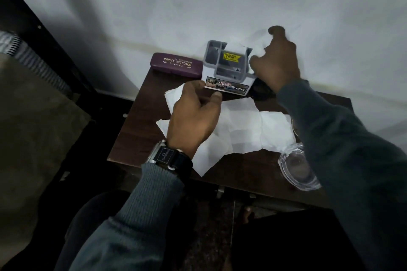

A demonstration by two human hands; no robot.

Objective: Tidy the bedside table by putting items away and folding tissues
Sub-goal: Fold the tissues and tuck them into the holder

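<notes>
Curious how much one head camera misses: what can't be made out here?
All head view:
- Dark object beside holder: mostly behind right hand, unidentifiable.
- Glass dish: right sleeve covers its right side.
- Tissues: partly under left hand, whose grip is hidden too.
- Right hand: motion-blurred; whether it grips a tissue is unclear.

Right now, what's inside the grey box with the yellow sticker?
A white tissue, held by the right hand, sticks out at the back of the grey box. The hand hides its right side.
</notes>
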